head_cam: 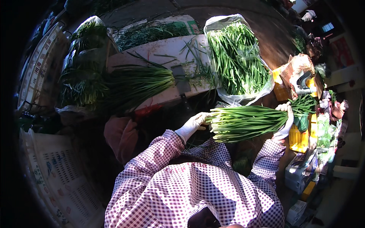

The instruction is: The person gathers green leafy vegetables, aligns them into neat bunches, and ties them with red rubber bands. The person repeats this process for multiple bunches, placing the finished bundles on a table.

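Note:
A bunch of garlic chives [248,121] lies level in front of me, its pale stem ends to the left. My right hand [285,119], in a white glove, grips it near the leafy end. The gloved fingers of my left hand [196,122] are on the stem ends; the bunch partly hides their tips. Beyond, a second chive bunch [145,78] rests on a white board [154,98]. Against its stem ends lies a cleaver [181,78], its handle towards me. Farther right, a clear plastic bag [253,98] holds many chives [236,57].
Bagged chives [85,65] stand at the board's left. Cut scraps [154,32] lie on a sack [185,21] behind it. White plastic crates [60,173] line the left side. Yellow crates [298,139] and a cardboard box [289,74] are at right. A pink cloth-like thing [121,136] sits below the board.

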`<state>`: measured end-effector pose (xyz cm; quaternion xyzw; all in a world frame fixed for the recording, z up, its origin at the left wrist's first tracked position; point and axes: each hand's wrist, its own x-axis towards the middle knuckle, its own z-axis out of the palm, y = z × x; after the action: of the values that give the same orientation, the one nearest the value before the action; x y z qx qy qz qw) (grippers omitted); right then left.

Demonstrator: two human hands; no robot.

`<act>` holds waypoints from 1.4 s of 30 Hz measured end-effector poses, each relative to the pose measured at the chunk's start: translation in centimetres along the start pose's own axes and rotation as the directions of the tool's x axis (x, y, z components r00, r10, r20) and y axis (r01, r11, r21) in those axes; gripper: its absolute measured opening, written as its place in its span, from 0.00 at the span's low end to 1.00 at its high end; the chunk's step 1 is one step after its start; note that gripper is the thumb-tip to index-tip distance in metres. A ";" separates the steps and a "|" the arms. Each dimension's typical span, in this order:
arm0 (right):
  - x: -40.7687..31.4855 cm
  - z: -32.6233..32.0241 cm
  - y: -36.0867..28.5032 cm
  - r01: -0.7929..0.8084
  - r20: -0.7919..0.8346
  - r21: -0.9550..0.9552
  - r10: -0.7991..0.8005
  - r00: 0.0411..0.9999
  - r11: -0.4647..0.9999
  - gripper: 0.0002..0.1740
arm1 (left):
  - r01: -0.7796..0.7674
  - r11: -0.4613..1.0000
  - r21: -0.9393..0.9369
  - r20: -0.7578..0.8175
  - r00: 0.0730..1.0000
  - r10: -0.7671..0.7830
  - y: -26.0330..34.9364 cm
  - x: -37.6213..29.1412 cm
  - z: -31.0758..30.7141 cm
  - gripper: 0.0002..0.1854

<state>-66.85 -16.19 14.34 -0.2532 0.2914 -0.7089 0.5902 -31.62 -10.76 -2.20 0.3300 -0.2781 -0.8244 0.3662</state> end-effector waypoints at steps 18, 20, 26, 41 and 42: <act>-0.6 -5.7 4.2 -0.186 -0.300 -0.104 0.148 0.943 0.977 0.13 | -0.014 0.962 -0.272 0.167 0.984 0.062 -1.8 -0.7 3.8 0.21; -0.6 -5.5 4.1 -0.158 -0.346 -0.098 0.115 0.931 0.983 0.14 | -0.113 0.964 -0.242 0.180 0.971 0.159 -1.2 -1.0 3.4 0.20; -0.5 -4.9 2.8 -0.207 -0.159 -0.091 0.191 0.969 0.974 0.12 | -0.141 0.989 -0.047 0.176 0.973 0.147 0.1 -2.2 -2.4 0.13; 1.5 -5.7 2.2 -0.201 -0.281 -0.413 0.085 0.956 0.888 0.16 | 0.233 0.885 0.402 -0.199 0.966 -0.164 -0.9 -1.0 -1.2 0.13; 1.5 -5.8 2.1 -0.192 -0.252 -0.424 0.088 0.964 0.885 0.16 | 0.194 0.931 0.309 -0.199 0.971 -0.136 -1.0 -1.1 -1.9 0.12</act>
<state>-69.74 -17.29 8.84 -0.2774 0.5284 -0.6027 0.5297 -30.10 -9.70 -3.71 0.4792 -0.3489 -0.7627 0.2587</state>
